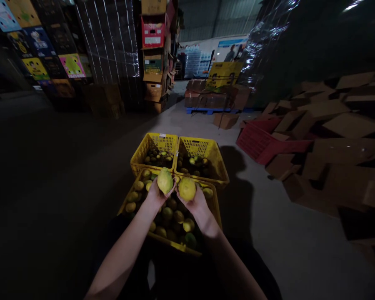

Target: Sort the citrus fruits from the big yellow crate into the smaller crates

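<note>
My left hand [156, 195] is closed around a greenish-yellow lemon [165, 181]. Beside it my right hand [197, 202] grips a rounder, yellower lemon [187, 188]. Both hands are close together above a near yellow crate [217, 210], which holds many green and yellow lemons [167, 213]. Behind it stand a back left yellow crate [139, 153] and a back right yellow crate [218, 160], side by side. Each of these has some lemons on its bottom. Part of the near crate's contents is hidden by my hands and forearms.
On the right, a red crate [259, 141] leans among a heap of flattened cardboard boxes [346, 154]. Further back, a blue pallet [209, 111] carries boxes, next to a tall stack of cartons [153, 66]. More printed cartons [37, 39] are piled at the far left.
</note>
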The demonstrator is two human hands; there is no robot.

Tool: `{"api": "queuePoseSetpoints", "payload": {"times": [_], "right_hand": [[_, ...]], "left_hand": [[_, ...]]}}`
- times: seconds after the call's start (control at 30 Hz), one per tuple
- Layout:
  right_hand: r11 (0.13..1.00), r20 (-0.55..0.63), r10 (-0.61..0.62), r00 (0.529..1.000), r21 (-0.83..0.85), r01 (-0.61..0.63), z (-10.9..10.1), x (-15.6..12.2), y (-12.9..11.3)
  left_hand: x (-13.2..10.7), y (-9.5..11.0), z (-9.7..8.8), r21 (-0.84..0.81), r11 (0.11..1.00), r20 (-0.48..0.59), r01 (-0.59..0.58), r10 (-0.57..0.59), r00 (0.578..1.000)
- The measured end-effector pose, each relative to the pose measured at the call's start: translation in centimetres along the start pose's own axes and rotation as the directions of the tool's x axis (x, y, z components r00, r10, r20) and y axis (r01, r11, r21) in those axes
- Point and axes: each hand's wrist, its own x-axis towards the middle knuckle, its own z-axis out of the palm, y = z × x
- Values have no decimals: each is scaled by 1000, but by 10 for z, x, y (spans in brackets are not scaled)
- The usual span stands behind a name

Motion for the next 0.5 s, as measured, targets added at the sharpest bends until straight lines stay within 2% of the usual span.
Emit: {"api": "queuePoseSetpoints", "payload": {"times": [0.1, 0.2, 0.5], "right_hand": [[998, -60, 50, 997, 45, -47, 1, -2, -1], [997, -68, 68, 995, 45, -65, 4, -4, -2], [997, 84, 68, 994, -33, -66, 8, -10, -5]], "left_hand": [[-1, 2, 0, -31, 997, -44, -68, 67, 997], [0, 3, -1, -44, 998, -77, -39, 36, 996], [-5, 3, 0, 11, 1000, 21, 17, -17, 1000]]}}
